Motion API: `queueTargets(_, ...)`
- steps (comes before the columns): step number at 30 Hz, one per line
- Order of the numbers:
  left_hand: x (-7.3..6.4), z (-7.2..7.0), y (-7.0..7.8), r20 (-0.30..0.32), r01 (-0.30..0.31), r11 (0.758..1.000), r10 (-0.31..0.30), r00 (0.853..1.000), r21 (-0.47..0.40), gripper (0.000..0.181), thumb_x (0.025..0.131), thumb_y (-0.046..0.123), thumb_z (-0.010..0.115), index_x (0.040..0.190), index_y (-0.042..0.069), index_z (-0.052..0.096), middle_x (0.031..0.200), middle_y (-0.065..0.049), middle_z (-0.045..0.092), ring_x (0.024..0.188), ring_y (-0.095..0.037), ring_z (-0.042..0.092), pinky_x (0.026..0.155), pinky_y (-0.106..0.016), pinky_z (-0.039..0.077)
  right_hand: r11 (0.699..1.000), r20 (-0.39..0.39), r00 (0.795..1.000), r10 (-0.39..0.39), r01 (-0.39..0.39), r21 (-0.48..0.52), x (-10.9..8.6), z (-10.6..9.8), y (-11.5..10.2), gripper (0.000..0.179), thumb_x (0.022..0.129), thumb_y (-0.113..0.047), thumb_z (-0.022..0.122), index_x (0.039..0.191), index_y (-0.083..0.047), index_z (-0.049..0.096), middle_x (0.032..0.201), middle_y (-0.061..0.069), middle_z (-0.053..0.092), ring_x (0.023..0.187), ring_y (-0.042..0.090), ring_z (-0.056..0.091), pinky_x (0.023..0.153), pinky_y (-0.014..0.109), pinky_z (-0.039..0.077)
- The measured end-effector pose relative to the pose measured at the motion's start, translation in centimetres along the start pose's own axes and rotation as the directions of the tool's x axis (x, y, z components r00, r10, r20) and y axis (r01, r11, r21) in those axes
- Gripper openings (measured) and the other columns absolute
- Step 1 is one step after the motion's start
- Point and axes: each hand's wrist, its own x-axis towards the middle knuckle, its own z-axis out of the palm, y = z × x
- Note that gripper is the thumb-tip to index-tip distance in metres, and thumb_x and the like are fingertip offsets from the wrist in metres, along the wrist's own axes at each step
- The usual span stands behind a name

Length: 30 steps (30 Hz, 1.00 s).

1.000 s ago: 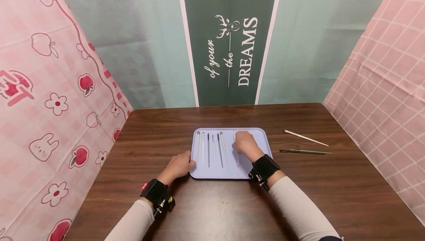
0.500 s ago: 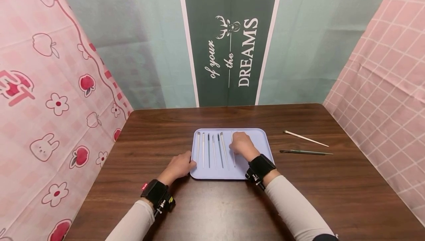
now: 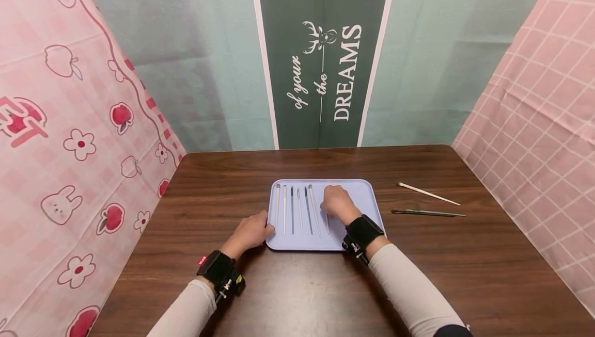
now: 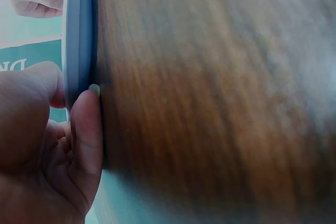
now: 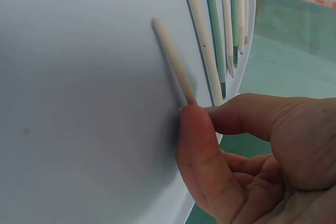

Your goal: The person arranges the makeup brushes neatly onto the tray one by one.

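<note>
A shallow lavender tray (image 3: 307,244) lies on the table, its left side held by my left hand (image 3: 249,231). In the left wrist view, thumb and fingers of that hand (image 4: 79,145) close on the tray's rim (image 4: 80,35). My right hand (image 3: 338,204) is low over the tray, right of its middle. Between thumb and forefinger it pinches a slim cream-handled brush (image 5: 174,59), whose handle end points toward the near edge; its head is mostly hidden by the hand. Left of it, several brushes with cream and blue-green handles, such as a blue-green brush (image 3: 292,213), lie side by side.
Right of the tray, a cream brush (image 3: 427,192) lies slanted on the dark wooden table (image 3: 297,295). Nearer, dark and green brushes (image 3: 427,212) lie together. Patterned cloths (image 3: 74,172) hang along both sides, and a green curtain (image 3: 223,68) stands behind.
My right hand has shifted left across the tray with the pinched brush, closer to the row, then nearly stopped. The left hand stays on the tray's edge.
</note>
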Motion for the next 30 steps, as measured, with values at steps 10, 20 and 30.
queueTargets(10, 0.01, -0.11, 0.06, -0.002, 0.0, 1.0, 0.0, 1.0, 0.002, 0.018, 0.092, 0.021, 0.06, 0.099, 0.005, 0.056, 0.077, -0.005, 0.053, 0.069, -0.022, 0.051, 0.063, -0.036, 0.042, 1.0, 0.019, 1.0, 0.014, -0.014, 0.007, 0.32, 0.15, 0.09, 0.01, 0.088, -0.008, 0.065, 0.087, 0.001, 0.067, 0.062, 0.005, 0.063, 0.05, 0.015, 0.06, 0.049, 0.024, 0.045)
queueTargets(20, 0.16, 0.06, -0.04, -0.009, -0.001, 1.0, 0.001, 1.0, 0.007, 0.018, 0.092, 0.022, 0.061, 0.099, 0.006, 0.057, 0.077, -0.005, 0.053, 0.069, -0.022, 0.051, 0.064, -0.036, 0.042, 0.998, 0.033, 0.998, 0.046, -0.048, 0.041, 0.68, 0.43, 0.16, 0.013, 0.089, -0.011, 0.065, 0.093, 0.002, 0.067, 0.065, 0.007, 0.064, 0.052, 0.016, 0.062, 0.049, 0.025, 0.046)
queueTargets(30, 0.0, 0.11, 0.04, -0.01, 0.004, 1.0, -0.004, 1.0, 0.009, 0.02, 0.092, 0.022, 0.061, 0.101, 0.005, 0.057, 0.078, -0.005, 0.054, 0.07, -0.022, 0.051, 0.065, -0.036, 0.043, 0.997, 0.003, 1.0, 0.024, -0.024, 0.068, -0.06, -0.08, 0.37, 0.018, 0.089, -0.016, 0.064, 0.075, -0.004, 0.063, 0.061, 0.006, 0.061, 0.055, 0.02, 0.06, 0.054, 0.028, 0.044)
